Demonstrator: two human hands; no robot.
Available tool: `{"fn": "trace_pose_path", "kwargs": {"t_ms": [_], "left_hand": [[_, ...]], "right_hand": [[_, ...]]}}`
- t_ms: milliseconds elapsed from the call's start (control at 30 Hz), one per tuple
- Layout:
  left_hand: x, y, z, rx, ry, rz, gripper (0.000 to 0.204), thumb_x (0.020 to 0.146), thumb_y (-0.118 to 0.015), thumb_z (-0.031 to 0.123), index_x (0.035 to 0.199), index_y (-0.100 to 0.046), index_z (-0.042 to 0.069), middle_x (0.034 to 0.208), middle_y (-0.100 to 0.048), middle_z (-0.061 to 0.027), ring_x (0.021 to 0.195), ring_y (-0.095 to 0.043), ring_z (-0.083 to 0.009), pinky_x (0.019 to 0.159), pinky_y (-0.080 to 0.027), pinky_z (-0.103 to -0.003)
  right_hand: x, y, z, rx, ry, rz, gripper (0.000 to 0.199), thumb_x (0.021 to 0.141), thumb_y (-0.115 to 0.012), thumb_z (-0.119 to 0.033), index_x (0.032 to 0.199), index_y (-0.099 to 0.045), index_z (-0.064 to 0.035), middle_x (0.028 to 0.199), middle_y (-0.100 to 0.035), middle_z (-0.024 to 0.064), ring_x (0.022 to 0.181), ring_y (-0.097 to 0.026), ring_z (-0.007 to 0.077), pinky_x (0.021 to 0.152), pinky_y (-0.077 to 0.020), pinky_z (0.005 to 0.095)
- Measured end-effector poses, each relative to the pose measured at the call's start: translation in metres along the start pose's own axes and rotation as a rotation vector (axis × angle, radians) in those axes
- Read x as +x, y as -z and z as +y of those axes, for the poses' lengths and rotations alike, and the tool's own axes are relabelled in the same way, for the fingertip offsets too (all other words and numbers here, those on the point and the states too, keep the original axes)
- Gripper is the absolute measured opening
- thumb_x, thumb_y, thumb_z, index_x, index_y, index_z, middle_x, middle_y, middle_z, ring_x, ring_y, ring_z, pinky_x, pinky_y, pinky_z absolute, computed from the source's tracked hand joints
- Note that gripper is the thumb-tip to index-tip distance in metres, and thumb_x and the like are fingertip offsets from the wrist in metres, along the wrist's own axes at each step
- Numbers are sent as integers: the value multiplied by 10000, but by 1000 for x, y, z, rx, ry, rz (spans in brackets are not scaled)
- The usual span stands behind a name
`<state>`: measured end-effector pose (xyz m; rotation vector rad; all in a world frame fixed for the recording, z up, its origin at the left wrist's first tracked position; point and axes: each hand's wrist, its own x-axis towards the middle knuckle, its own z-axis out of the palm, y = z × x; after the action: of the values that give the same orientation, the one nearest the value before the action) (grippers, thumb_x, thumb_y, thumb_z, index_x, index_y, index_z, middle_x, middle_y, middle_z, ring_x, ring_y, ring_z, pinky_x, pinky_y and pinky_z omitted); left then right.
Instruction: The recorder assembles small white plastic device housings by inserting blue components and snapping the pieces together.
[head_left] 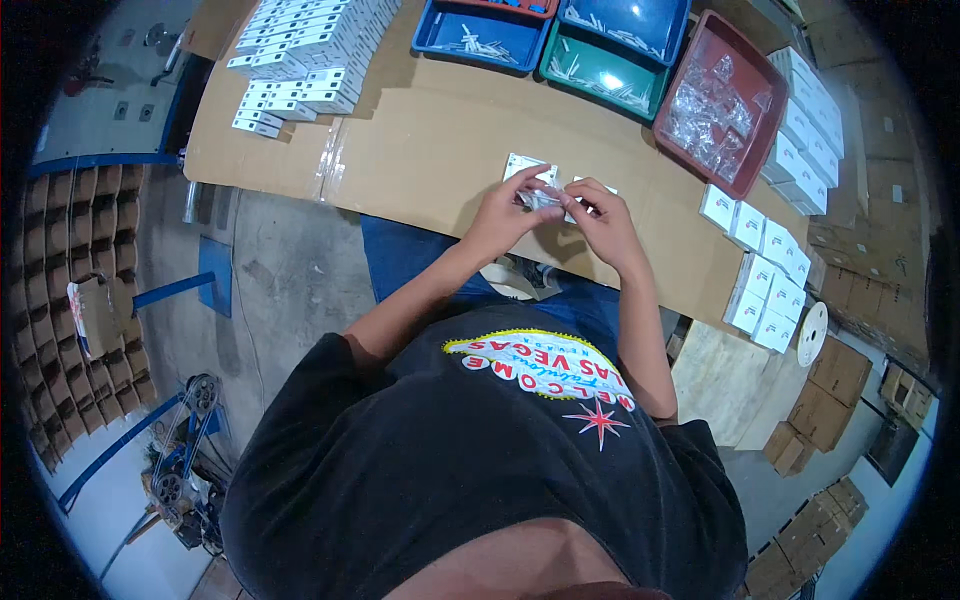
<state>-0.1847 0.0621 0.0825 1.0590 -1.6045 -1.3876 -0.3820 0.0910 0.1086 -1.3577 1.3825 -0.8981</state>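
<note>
My left hand [503,217] and my right hand [608,228] meet over the near edge of the table. Between their pinched fingertips is a small, whitish, see-through piece [546,197]; it looks like clear plastic, but its exact kind is too small to make out. Both hands grip it, thumbs and forefingers close together. Just beyond my left fingers lies a white box [524,164], partly covered by them. Another white piece shows behind my right fingers, mostly hidden.
Stacked white boxes [300,60] fill the far left. At the back, a blue tray [428,45] and a green tray [600,92] hold thin white sticks. A dark red tray [672,150] contains clear plastic pieces [712,110]. More white boxes [765,260] line the right edge.
</note>
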Motion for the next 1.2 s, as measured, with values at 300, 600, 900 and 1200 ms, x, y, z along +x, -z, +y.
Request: {"fn": "trace_pose_path", "kwargs": {"t_ms": [300,600,900,1200], "left_hand": [[6,-3,-14,-323,244,-59,220,991,-716,187,1115,-737,6,889,-713,-18,861,-628,-78,784,-499,-255],[7,-2,-2,-417,256,-156,166,982,-717,130,1092,-672,14,1033,-712,-29,930,-646,-93,838,-513,-257],[9,7,3,-504,318,-224,183,974,-707,99,1145,-667,47,1083,-697,-13,1000,-634,-92,871,-498,-257],[10,12,6,-523,305,-121,180,986,-709,147,1111,-726,18,1039,-722,-28,984,-643,-85,882,-498,-248]], "right_hand": [[-1,13,4,-1,-106,11,134,984,-710,-144,1024,-736,-19,824,-653,-33,769,-553,55,675,-435,226],[-6,15,1,39,-42,8,139,948,-738,-166,1001,-724,-38,792,-653,-26,698,-534,45,631,-442,232],[-5,15,-15,166,-27,27,183,927,-755,-80,1093,-704,-24,894,-683,-20,771,-567,34,678,-453,210],[-2,11,-27,147,-19,63,215,946,-736,-62,1150,-688,-18,989,-700,-4,831,-580,18,694,-440,187]]}}
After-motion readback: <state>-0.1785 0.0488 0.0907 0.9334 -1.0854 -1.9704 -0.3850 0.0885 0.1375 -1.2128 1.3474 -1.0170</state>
